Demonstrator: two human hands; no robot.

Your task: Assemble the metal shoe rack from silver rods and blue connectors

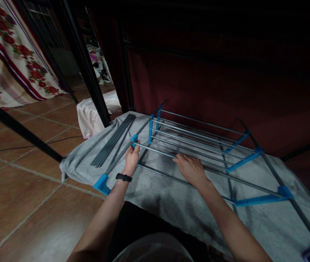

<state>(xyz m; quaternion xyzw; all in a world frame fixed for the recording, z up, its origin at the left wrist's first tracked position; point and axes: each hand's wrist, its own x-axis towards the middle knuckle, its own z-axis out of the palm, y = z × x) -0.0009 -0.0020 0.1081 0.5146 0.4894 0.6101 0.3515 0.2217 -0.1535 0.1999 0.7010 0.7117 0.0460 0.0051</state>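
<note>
A rack of grey metal tubes [212, 165] with blue plastic joints lies on a grey blanket. My left hand [132, 157], with a black band on its wrist, is closed around a blue joint [134, 139] on the rack's left side tube. Its fingertips are partly hidden behind that joint. My right hand [189, 168] is wrapped over the front cross tube [160, 152], some way right of the joint. A blue end piece [102, 184] caps the near end of the left side tube. Farther right, a blue corner joint [284, 193] meets the same cross tube.
Several loose grey tubes [113, 142] lie side by side left of the rack on the grey blanket [78, 160]. Black metal posts [85, 65] rise at the left. Behind the rack hangs a dark red cloth [198, 87]. A cable [31, 146] crosses the tiled floor [20, 203].
</note>
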